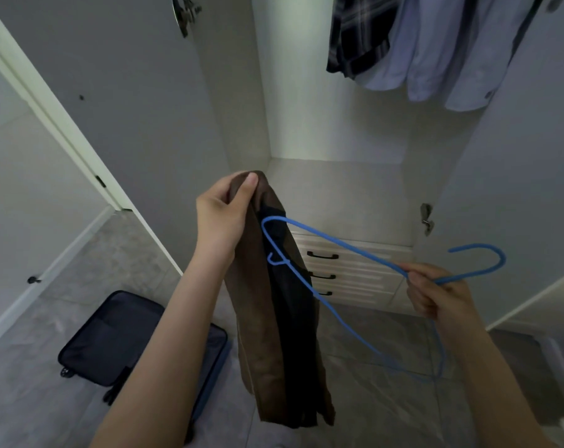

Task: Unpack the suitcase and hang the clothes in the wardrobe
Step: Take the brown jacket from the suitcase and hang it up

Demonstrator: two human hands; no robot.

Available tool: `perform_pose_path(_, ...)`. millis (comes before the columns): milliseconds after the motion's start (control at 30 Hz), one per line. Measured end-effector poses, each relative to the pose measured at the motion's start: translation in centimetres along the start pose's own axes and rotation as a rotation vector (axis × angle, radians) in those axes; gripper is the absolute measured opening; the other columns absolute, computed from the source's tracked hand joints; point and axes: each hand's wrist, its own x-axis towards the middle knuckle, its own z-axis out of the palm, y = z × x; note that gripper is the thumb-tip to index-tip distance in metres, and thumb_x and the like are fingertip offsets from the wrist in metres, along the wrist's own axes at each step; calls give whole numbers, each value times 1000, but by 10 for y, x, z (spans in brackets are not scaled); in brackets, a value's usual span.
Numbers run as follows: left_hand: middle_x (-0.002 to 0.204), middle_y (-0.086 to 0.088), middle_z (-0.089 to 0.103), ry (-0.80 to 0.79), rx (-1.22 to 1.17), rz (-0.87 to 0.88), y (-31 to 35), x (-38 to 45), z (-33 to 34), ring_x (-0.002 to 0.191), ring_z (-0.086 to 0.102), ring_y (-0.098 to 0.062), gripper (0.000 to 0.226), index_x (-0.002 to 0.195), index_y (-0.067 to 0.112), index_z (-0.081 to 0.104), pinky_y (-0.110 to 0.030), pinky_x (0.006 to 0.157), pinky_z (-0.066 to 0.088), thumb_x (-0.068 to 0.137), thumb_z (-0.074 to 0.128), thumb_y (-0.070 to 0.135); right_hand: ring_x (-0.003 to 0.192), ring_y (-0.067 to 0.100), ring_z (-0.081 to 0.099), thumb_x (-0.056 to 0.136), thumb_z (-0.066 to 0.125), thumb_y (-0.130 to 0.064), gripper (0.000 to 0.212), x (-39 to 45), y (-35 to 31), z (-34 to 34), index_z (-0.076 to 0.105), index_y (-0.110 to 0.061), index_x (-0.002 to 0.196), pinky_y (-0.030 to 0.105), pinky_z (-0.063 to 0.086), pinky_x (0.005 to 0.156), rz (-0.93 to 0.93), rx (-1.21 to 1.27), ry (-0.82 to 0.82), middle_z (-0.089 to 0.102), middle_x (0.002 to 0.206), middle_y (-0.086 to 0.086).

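My left hand (224, 210) pinches the top of a brown garment with a dark lining (280, 318), which hangs straight down in front of the open wardrobe (335, 192). A blue wire hanger (342, 250) is gripped near its hook by my right hand (435, 292); its far end lies against the garment's upper part. On the floor at the lower left lies the open dark suitcase (112, 337), partly hidden behind my left forearm.
A plaid shirt (358, 37) and pale blue shirts (448, 50) hang at the wardrobe's upper right. Drawers with dark handles (322, 255) sit below the wardrobe's shelf. The wardrobe doors stand open on both sides; the floor is grey tile.
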Motion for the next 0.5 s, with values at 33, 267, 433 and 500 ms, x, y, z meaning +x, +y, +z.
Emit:
perform_pose_path(33, 81, 16, 66, -18, 67, 66, 5, 1, -1, 74, 60, 12, 7, 90, 20, 68, -10, 77, 46, 88, 62, 18, 36, 2, 22, 53, 78, -60, 52, -1, -2, 1, 77, -22, 88, 10, 21, 38, -10, -20, 14, 28, 41, -13)
perform_pose_path(267, 88, 12, 70, -90, 543, 591, 25, -7, 7, 87, 62, -18, 15, 92, 16, 72, -12, 72, 37, 86, 61, 24, 60, -11, 57, 92, 54, -5, 19, -2, -32, 38, 70, -17, 96, 2, 39, 55, -212, -487, 24, 63, 61, -28)
perform_pose_path(433, 86, 2, 73, -53, 512, 614, 32, -20, 17, 82, 64, -23, 15, 90, 13, 72, -22, 72, 42, 85, 62, 22, 67, -13, 57, 93, 53, -11, 22, -8, -48, 75, 70, -22, 85, 4, 40, 60, -141, -569, 47, 63, 61, -28)
perform_pose_path(500, 88, 1, 73, -69, 465, 572, 37, -28, 24, 83, 66, -19, 15, 89, 12, 72, -25, 75, 45, 85, 62, 22, 64, 5, 58, 93, 51, -12, 23, -10, -42, 98, 71, -11, 81, 21, 40, 57, -148, -640, 16, 65, 61, -7)
